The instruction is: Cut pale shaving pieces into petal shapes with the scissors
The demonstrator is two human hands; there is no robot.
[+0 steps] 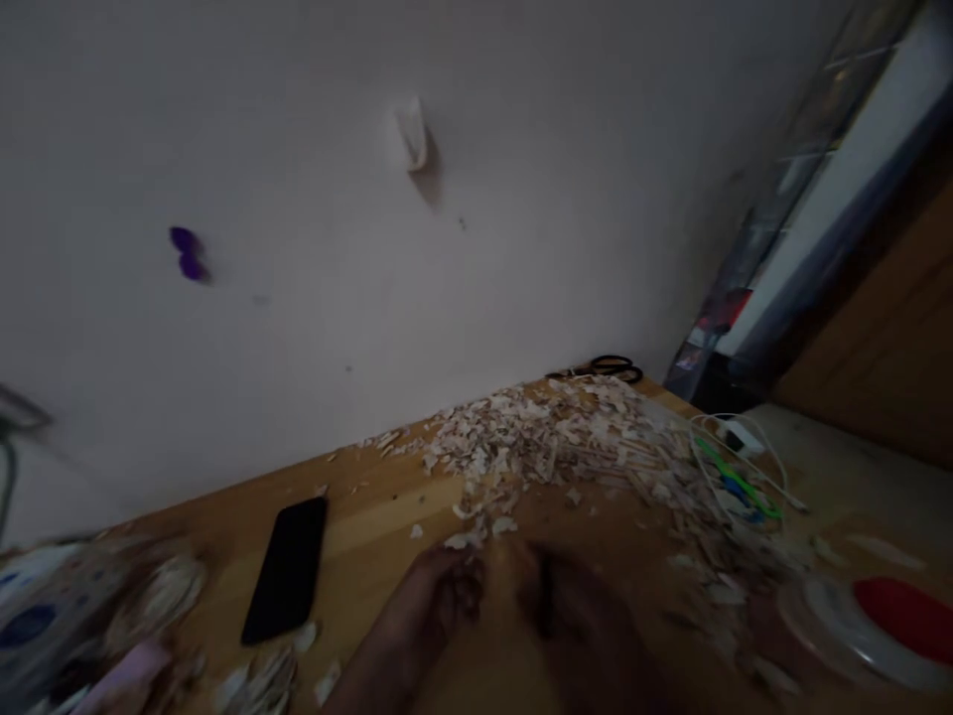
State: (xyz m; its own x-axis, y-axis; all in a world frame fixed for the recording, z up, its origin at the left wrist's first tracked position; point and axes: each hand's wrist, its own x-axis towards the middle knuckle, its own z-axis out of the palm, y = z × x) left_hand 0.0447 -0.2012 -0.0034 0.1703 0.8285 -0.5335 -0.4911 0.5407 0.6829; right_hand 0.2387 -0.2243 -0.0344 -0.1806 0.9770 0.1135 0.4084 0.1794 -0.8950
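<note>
Both my hands meet low in the middle of the view, dark and smeared by motion. My left hand (439, 601) and my right hand (573, 611) are pressed close together around something small and pale that I cannot make out. Just beyond them lies a wide heap of pale peelings (566, 437) spread over the wooden table (372, 516). Finger positions are too blurred to read.
A black phone (287, 568) lies flat on the table to the left. A patterned bowl (67, 606) sits at the far left, a clear container with a red lid (879, 621) at the right. White and green cables (734, 467) and black scissors (607, 369) lie by the wall.
</note>
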